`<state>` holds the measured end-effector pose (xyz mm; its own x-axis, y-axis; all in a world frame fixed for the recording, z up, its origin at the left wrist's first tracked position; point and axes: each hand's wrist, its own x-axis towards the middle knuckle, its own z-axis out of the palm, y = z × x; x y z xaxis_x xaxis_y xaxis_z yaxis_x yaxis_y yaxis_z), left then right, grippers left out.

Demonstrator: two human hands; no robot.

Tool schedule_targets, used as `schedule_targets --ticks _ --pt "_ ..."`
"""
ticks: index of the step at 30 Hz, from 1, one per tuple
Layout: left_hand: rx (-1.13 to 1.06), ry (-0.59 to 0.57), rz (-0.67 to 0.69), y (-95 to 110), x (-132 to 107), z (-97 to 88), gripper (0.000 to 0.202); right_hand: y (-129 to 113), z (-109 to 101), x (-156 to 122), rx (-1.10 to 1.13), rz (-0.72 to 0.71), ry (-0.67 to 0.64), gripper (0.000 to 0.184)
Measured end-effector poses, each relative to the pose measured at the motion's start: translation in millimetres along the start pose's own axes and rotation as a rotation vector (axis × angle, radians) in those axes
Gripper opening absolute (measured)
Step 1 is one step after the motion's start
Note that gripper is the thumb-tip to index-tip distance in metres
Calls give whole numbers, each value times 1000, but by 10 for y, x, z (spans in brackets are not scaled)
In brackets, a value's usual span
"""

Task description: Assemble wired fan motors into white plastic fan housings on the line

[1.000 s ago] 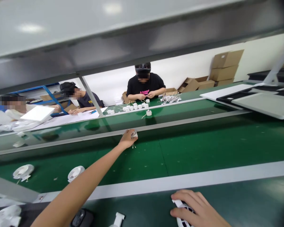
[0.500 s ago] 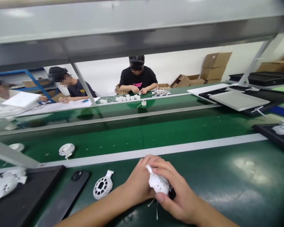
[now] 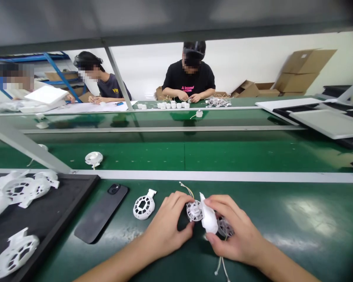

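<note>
My left hand (image 3: 166, 229) pinches a small round white motor part (image 3: 194, 210) with thin yellow and white wires trailing from it. My right hand (image 3: 235, 231) grips a white plastic fan housing (image 3: 209, 217), held on edge against that part. Both hands hover just above the green bench (image 3: 297, 219), close together. A second white perforated housing (image 3: 144, 205) lies flat on the bench just left of my left hand.
A black phone (image 3: 101, 213) lies left of the hands. A black tray (image 3: 50, 219) at the left holds several white housings. A white round part (image 3: 93, 158) sits on the green conveyor beyond. Three people work at the far bench, with cardboard boxes (image 3: 300, 70) behind.
My left hand came back from the conveyor with the small wired part and joined my right hand. The housing now stands against that part, and the view has tilted down.
</note>
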<state>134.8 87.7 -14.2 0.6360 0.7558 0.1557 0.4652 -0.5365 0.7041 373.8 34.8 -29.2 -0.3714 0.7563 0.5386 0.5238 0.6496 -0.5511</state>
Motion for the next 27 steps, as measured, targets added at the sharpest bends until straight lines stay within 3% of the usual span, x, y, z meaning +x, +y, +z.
schedule_targets --ticks 4,7,10,13,17,20,24,27 --pt "-4 -52 11 24 -47 -84 53 146 -45 55 -122 -41 -26 64" --pt "-21 -93 12 27 -85 -116 57 321 -168 159 -242 14 -20 57" --pt "-18 -94 5 5 -88 -86 59 422 -358 221 -394 2 112 52" --pt "29 -81 38 -23 -64 -32 57 298 -463 214 -447 -47 205 54" --pt "67 -57 46 -5 -61 -6 55 -22 -318 179 -387 8 15 43" --pt "-16 36 27 51 -95 -5 61 -85 -148 156 -380 73 -111 40" --pt "-42 147 64 90 -141 34 18 34 -84 141 -343 129 -171 42" --pt "-36 165 56 64 -147 62 16 94 -115 138 -315 145 -148 50"
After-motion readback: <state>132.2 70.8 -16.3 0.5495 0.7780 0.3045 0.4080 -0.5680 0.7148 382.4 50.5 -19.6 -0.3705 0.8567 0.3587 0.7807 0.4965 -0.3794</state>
